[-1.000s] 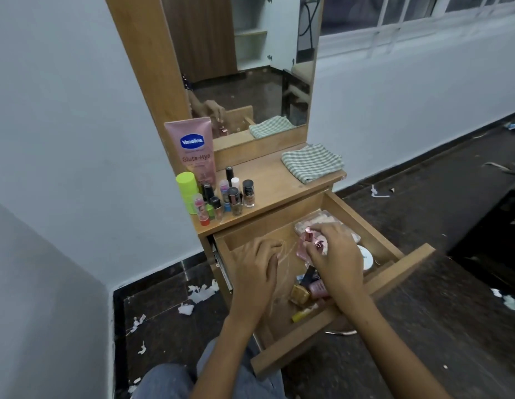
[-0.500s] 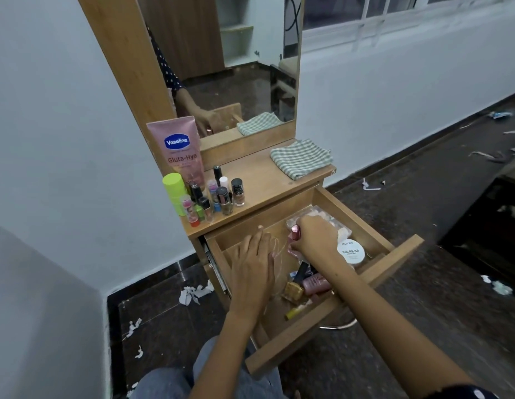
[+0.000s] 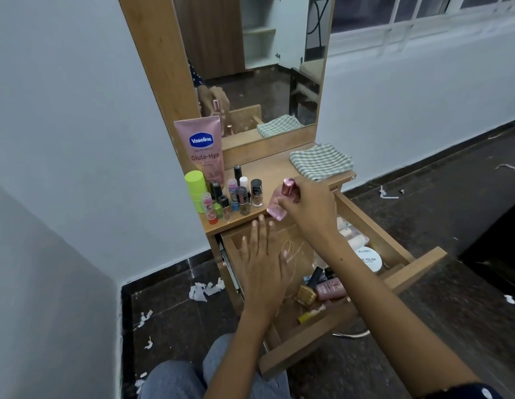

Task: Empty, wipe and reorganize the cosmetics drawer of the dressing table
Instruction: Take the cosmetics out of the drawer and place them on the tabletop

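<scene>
Pink glass perfume bottle with a rosy metallic cap (image 3: 280,200), just lifted from the open wooden drawer (image 3: 417,263), now hangs mid-frame over the tabletop, grasped by the right hand (image 3: 309,205), while the left hand (image 3: 263,262) lies flat and released; emptying continues.

Left hand (image 3: 260,262) lies flat, fingers straight; right hand (image 3: 309,205) curled, gripping.

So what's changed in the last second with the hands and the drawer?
The right hand lifted the pink bottle out of the drawer up to the tabletop edge, still gripping it. The left hand stayed flat in the drawer; the tabletop cosmetics are unmoved.
</scene>
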Demonstrator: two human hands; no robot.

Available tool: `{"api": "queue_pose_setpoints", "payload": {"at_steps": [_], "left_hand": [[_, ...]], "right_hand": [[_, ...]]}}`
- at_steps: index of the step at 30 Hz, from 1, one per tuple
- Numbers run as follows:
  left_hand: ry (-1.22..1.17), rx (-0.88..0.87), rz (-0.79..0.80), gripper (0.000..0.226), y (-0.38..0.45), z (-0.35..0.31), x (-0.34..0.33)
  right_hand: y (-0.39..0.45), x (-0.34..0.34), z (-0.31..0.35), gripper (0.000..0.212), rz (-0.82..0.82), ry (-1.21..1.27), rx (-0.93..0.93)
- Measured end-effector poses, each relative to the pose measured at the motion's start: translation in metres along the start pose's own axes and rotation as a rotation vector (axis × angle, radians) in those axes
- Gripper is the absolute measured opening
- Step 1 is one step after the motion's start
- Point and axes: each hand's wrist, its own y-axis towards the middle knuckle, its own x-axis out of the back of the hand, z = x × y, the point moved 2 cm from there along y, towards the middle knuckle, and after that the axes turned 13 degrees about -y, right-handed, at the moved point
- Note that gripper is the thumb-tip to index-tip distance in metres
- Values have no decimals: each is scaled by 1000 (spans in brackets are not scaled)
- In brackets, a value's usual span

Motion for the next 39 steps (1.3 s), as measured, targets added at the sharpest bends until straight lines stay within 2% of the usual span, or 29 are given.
{"api": "queue_pose_setpoints", "payload": {"at_steps": [11, 15, 18, 22, 30, 34, 37, 39], "left_hand": [[34, 3, -17, 58, 1, 1, -2], [39, 5, -23, 59, 0, 1, -2], [30, 5, -24, 59, 0, 1, -1], [26, 3, -28, 58, 0, -1, 1], [3, 10, -21, 58, 1, -1, 1], [-7, -4, -23, 58, 0, 0, 0], [-10, -16, -35, 59, -1, 1, 0], [-19, -28, -34, 59, -1, 1, -1]], "right_hand": [[40, -31, 9, 31, -44, 133, 31], [38, -33, 1, 55, -73, 212, 12], [35, -32, -1, 68, -140, 110, 122], [34, -30, -1, 62, -168, -16, 237], [34, -39, 2, 61, -190, 73, 233], [32, -32, -2, 72, -100, 97, 169], [19, -16, -22, 49, -17, 36, 161], [5, -3, -42, 33, 131, 7, 163]]}}
